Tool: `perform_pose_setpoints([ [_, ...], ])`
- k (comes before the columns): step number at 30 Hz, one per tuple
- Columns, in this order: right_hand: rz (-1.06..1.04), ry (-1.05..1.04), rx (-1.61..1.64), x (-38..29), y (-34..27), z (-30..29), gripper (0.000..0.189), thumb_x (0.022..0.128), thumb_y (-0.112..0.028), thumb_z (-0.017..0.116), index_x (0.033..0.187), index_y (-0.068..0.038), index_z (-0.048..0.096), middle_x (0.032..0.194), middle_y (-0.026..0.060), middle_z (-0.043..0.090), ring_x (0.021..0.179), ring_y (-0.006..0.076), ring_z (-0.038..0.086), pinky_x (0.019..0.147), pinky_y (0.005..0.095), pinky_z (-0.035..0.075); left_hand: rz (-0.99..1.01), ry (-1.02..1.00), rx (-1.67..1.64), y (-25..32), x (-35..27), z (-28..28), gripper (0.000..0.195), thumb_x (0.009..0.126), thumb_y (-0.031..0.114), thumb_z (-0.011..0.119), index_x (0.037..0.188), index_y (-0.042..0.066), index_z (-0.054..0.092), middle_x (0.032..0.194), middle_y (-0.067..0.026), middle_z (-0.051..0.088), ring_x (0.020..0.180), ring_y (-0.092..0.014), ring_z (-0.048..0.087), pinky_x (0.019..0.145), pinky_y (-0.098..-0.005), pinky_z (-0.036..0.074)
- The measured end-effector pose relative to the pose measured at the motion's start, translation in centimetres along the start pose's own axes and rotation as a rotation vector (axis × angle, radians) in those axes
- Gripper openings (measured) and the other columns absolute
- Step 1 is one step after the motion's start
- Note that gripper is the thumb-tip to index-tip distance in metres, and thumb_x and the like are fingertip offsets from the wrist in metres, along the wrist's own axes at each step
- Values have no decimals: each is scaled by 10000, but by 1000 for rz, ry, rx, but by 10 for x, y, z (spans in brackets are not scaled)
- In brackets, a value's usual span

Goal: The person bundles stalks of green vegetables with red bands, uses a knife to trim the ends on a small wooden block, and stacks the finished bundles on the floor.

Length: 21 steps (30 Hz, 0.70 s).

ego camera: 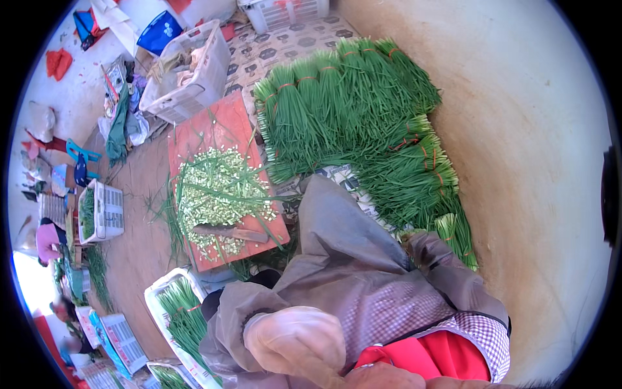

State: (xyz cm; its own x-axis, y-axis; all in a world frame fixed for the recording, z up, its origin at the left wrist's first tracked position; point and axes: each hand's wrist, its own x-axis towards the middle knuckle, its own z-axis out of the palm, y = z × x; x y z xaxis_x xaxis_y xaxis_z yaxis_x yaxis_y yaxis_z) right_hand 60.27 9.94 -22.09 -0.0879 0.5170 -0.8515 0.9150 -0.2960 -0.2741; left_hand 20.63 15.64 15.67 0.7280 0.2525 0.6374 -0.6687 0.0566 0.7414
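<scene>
My left hand (296,335), blurred, is raised close to the camera at the bottom, its fingers bent; whether it holds anything is unclear. At the end of the brown-grey right sleeve (457,277), beside a small chive bundle (446,227), my right hand (422,250) is dark and largely hidden. Before my knees stands a red board (214,262) heaped with cut pale stem ends (214,180) and loose green leaves. A knife (231,232) with a wooden handle lies on the heap, away from both hands. Bundles of garlic chives (330,107), tied with orange bands, are stacked beyond my knees.
A white crate (189,73) holding crumpled material stands behind the board. Left of me is a white crate (154,296) of bundled chives. The wall (525,146) rises close on my right. Farther left, a person in pink (47,243) bends near another crate (109,209).
</scene>
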Motion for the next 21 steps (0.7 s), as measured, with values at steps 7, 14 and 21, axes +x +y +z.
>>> perform_pose_setpoints([
  [7, -326, 203, -312, 68, -102, -152, 393, 912, -267, 542, 1267, -101, 574, 1168, 181, 619, 1056, 325, 610, 901, 373, 483, 60, 137, 9, 2, -23, -71, 204, 934, 56, 494, 1026, -23, 658, 959, -120, 627, 837, -311, 619, 716, -414, 470],
  [14, -527, 449, 172, 255, -270, -291, 572, 901, -269, 583, 1379, 3, 426, 1277, 219, 569, 1152, 294, 573, 977, 328, 438, -81, 473, 44, 6, -74, -135, 183, 926, 27, 496, 989, -25, 660, 911, -129, 646, 831, -301, 623, 725, -413, 481],
  [21, -198, 744, 351, 320, -440, -323, 1014, 771, -471, 716, 1477, 15, 175, 1472, 224, 344, 1337, 350, 381, 1092, 384, 335, -98, 1193, 73, 0, -151, -139, 239, 878, 77, 568, 1089, -30, 600, 823, -171, 652, 750, -286, 613, 667, -392, 493],
])
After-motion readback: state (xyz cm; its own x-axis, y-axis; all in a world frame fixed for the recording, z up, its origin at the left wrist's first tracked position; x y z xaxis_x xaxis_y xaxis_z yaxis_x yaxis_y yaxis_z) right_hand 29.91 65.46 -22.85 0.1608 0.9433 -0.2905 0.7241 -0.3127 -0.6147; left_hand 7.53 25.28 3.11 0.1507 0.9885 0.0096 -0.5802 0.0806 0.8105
